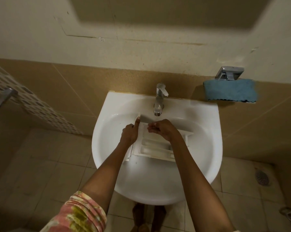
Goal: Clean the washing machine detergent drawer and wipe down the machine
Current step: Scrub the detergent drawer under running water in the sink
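The white detergent drawer [154,147] lies across the white sink basin [206,148], under the chrome tap [159,99]. My left hand [130,133] grips the drawer's left end, thumb stretched along its edge. Over the drawer's far compartments my right hand [159,128] has its fingers curled; whether it holds anything I cannot tell. Water seems to run from the tap onto the drawer near my right fingers. The washing machine is out of sight.
A blue cloth [230,92] hangs on a chrome holder [229,73] on the tiled wall to the right of the sink. A floor drain [262,178] lies at the right. A patterned panel with a metal handle [4,99] stands at the left.
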